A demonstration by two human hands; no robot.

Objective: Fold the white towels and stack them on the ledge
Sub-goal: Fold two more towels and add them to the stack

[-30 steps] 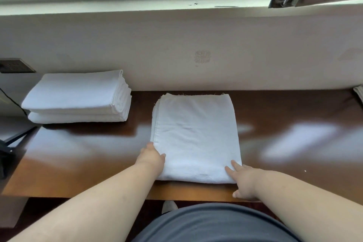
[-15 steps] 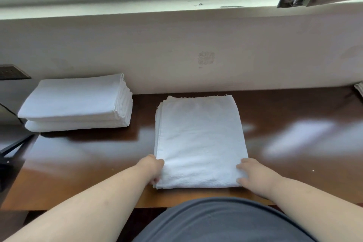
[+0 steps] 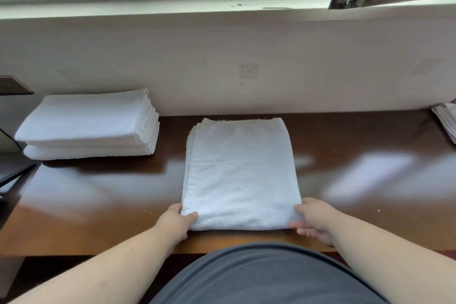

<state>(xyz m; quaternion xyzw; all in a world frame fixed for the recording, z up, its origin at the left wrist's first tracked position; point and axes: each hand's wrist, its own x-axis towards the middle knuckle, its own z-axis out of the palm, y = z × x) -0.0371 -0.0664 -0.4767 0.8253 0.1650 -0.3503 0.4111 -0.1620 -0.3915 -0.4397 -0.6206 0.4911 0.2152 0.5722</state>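
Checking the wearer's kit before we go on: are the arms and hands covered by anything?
No. Both forearms are bare, no sleeves in view. The left hand and right hand wear no gloves, and no watch or bracelet shows. A dark grey garment covers the torso below.

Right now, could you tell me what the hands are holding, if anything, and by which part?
Both hold the folded white towel by its near edge: the left hand pinches the near-left corner, and the right hand grips the near-right corner.
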